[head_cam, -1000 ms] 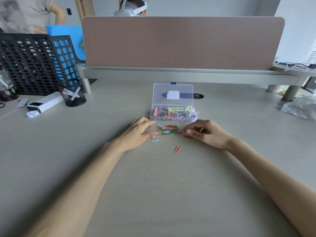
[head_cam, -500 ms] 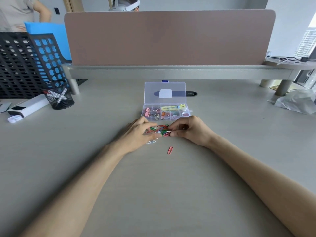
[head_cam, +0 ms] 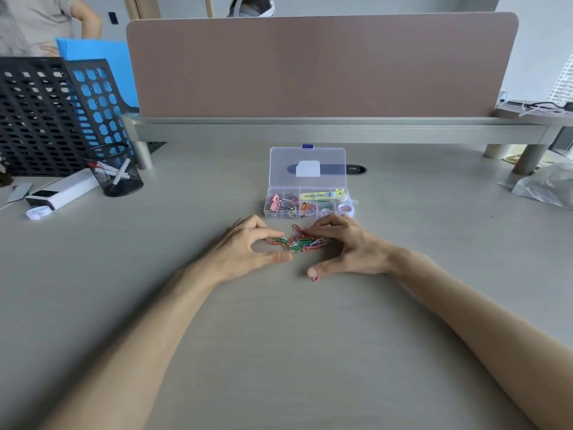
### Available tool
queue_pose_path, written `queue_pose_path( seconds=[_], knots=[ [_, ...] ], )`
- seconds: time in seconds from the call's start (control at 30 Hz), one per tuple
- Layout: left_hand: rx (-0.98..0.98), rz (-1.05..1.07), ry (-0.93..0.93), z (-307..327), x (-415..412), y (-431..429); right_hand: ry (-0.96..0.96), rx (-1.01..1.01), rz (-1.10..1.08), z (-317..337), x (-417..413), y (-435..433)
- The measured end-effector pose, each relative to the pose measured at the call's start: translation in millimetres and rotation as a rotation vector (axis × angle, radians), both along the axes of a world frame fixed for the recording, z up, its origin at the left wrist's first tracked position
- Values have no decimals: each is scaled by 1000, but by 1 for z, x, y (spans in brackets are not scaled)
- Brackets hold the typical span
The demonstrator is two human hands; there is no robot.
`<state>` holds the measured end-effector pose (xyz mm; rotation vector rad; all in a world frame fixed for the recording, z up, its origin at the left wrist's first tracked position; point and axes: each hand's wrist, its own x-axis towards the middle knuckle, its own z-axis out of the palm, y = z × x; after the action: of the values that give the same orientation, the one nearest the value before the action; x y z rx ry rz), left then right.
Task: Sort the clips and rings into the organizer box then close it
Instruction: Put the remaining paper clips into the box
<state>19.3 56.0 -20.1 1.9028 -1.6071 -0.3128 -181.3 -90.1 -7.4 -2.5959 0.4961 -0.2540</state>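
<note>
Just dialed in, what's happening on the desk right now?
A person is corralling a pile of coloured paper clips on the desk, left hand and right hand cupped on either side. One red clip lies apart under the right thumb. Just behind, the clear organizer box stands open, already holding binder clips.

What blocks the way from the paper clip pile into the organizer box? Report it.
Nothing visible does. The paper clip pile lies on bare desk just in front of the organizer box, whose lid stands open. Both hands flank the pile.
</note>
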Motion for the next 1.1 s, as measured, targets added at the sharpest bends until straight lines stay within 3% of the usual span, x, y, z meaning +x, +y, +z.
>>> queue_pose_path(
  seconds=[0.13,0.27,0.53,0.83,1.1],
  knots=[
    [-10,6,90,2,5,3,41,110,16,7,-3,-2],
    [36,-18,59,-1,8,0,152,109,16,14,-4,-5],
    [-70,53,-1,-1,-3,-8,-157,123,-32,8,2,10],
    [-157,23,0,1,-14,-14,-251,60,-12,-1,10,8],
    [-229,41,-178,-3,-17,-18,-334,-130,-2,-12,15,6]
  ],
)
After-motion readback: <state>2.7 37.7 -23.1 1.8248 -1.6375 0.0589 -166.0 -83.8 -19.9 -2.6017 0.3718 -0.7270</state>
